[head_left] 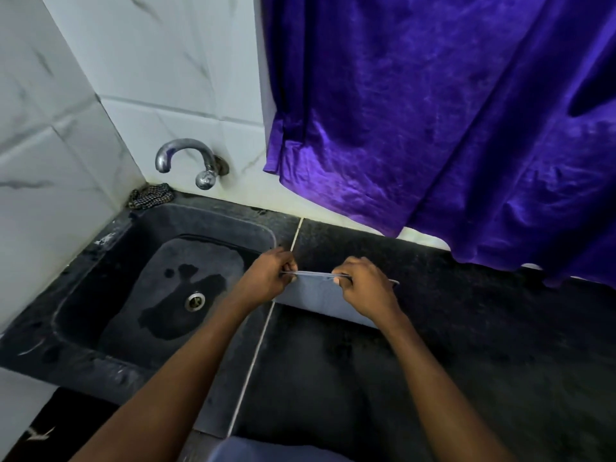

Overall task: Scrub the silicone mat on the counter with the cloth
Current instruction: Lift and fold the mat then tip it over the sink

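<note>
A thin grey-blue silicone mat (315,293) is held up on edge over the dark counter (466,328), just right of the sink. My left hand (271,276) pinches its upper edge at the left end. My right hand (361,285) pinches the same edge further right, and a corner of the mat sticks out past it. The mat's lower part hangs down toward the counter between my wrists. A crumpled checked cloth (151,196) lies in the far corner behind the sink, away from both hands.
A dark stone sink (100,268) with a wet patch and a metal drain (195,301) lies to the left. A chrome tap (186,160) juts from the white tiled wall. A purple curtain (450,128) hangs low over the counter's back right.
</note>
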